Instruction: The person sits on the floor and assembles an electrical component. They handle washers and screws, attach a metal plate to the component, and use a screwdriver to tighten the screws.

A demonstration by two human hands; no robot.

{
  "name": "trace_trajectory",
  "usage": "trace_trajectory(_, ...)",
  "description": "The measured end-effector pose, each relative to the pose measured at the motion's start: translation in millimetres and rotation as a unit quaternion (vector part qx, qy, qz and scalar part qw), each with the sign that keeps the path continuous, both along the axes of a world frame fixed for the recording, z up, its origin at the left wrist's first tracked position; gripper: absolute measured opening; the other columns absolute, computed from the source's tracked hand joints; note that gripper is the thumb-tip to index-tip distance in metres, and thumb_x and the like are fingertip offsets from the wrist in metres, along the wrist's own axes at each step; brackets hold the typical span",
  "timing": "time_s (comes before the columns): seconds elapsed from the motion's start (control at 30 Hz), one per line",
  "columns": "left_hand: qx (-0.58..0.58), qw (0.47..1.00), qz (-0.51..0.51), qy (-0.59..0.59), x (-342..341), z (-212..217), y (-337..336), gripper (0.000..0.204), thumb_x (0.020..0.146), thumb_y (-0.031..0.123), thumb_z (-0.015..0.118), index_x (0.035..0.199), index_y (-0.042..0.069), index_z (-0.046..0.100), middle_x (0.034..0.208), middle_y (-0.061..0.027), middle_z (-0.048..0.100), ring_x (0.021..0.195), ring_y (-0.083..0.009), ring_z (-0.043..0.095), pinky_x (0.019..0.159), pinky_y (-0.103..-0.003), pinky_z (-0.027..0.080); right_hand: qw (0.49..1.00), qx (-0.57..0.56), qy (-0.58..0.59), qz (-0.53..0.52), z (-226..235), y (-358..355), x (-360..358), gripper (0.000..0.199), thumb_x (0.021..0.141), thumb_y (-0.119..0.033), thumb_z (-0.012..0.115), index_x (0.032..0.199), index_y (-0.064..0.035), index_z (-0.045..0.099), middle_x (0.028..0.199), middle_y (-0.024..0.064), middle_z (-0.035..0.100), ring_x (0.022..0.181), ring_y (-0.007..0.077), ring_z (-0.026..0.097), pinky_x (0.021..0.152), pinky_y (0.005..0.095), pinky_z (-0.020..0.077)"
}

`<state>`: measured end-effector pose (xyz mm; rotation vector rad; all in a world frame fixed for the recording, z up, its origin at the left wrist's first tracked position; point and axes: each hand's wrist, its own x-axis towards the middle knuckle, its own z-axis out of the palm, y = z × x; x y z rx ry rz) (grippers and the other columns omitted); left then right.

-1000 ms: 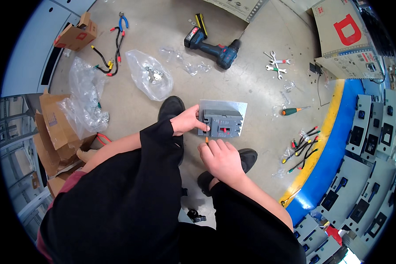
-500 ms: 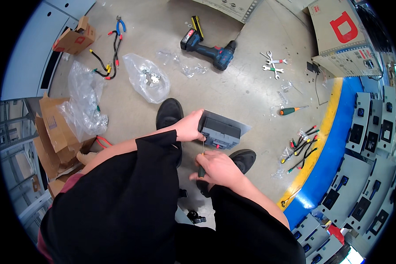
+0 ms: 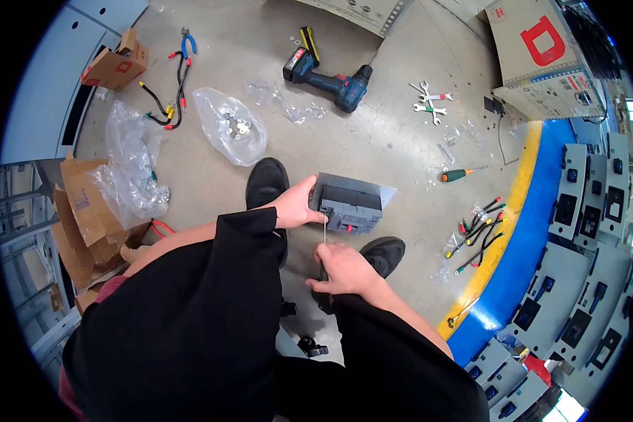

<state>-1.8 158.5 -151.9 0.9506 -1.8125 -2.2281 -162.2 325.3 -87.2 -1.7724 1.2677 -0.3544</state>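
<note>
Head view, looking down, with clock directions taken from a grey switch-like device (image 3: 352, 205) that sits between and just ahead of two bare hands. The left hand (image 3: 297, 205) is at nine o'clock, clamped on the device's near end, its thumb at the lower left corner. The right hand (image 3: 346, 269) is at six o'clock, apart from the left and closed around a screwdriver (image 3: 324, 232). Its thin shaft points up toward that same corner, beside the left thumb; whether the tip touches cannot be told. A flat metal plate (image 3: 387, 193) shows behind the device, at its two-to-three o'clock side.

Farther out on the concrete floor, a clear bag of washers (image 3: 221, 137) lies at ten o'clock, a blue-and-black power drill (image 3: 344, 91) near twelve, and open-end wrenches (image 3: 432, 107) between one and two. An orange-and-green screwdriver (image 3: 454, 175) lies between two and three, and short black cables (image 3: 484, 243) between three and four.
</note>
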Motion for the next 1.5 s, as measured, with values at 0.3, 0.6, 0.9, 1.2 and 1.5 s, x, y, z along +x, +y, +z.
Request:
trace_trajectory(0.3, 0.057, 0.997, 0.053, 0.024, -17.2, 7.0, -2.5, 0.083, 0.080, -0.001, 0.086, 0.148, 0.001, 0.039, 0.145, -0.0131, 0.054, 0.138, -0.0224, 0.050, 0.116, -0.038, 0.040, 0.982, -0.026, -0.110, -0.153, 0.6, 9.8, -11.5, 0.025, 0.079, -0.007, 0.066, 0.098, -0.0055, 0.051, 0.089, 0.0133, 0.062, 0.087, 0.0374, 0.064, 0.078, 0.0462, 0.0505)
trace_trajectory(0.6, -0.223, 0.970, 0.072, -0.057, -33.6, 16.9, -4.2, 0.084, 0.074, 0.016, 0.094, 0.141, 0.001, 0.045, 0.130, -0.0145, 0.050, 0.120, -0.0266, 0.053, 0.105, -0.036, 0.043, 0.959, -0.044, -0.134, -0.246, -6.5, 10.0, -16.7, 0.022, 0.097, -0.003, 0.061, 0.118, -0.0042, 0.060, 0.092, 0.0125, 0.060, 0.085, 0.0292, 0.063, 0.079, 0.0368, 0.0519)
trace_trajectory(0.9, -0.266, 0.963, -0.018, -0.030, -21.3, -0.3, 14.8, 0.067, 0.076, 0.012, 0.089, 0.131, 0.003, 0.052, 0.126, -0.0170, 0.051, 0.122, -0.0339, 0.053, 0.105, -0.040, 0.047, 0.898, 0.142, -0.121, -0.397, -55.1, 42.1, -12.3, 0.017, 0.107, -0.019, 0.053, 0.113, -0.0050, 0.061, 0.077, 0.0089, 0.064, 0.071, 0.0302, 0.065, 0.069, 0.0391, 0.0512)
trace_trajectory(1.2, -0.336, 0.941, -0.023, 0.028, -23.8, -22.9, 16.1, 0.065, 0.076, 0.005, 0.084, 0.129, -0.001, 0.047, 0.123, -0.0192, 0.055, 0.121, -0.0373, 0.051, 0.104, -0.042, 0.048, 0.937, 0.105, 0.058, -0.328, -86.8, 29.0, -13.7, 0.026, 0.106, -0.031, 0.049, 0.113, -0.0114, 0.064, 0.084, 0.0174, 0.072, 0.084, 0.0425, 0.070, 0.076, 0.0538, 0.0534)
trace_trajectory(1.5, -0.328, 0.941, -0.082, 0.031, -18.9, -18.1, 12.2, 0.065, 0.074, -0.003, 0.082, 0.127, 0.003, 0.045, 0.129, -0.0122, 0.054, 0.118, -0.0350, 0.049, 0.100, -0.041, 0.049, 0.934, 0.142, 0.117, -0.306, -90.3, 24.5, -10.7, 0.025, 0.105, -0.030, 0.052, 0.110, -0.0108, 0.067, 0.084, 0.0138, 0.074, 0.087, 0.0398, 0.071, 0.078, 0.0516, 0.0539)
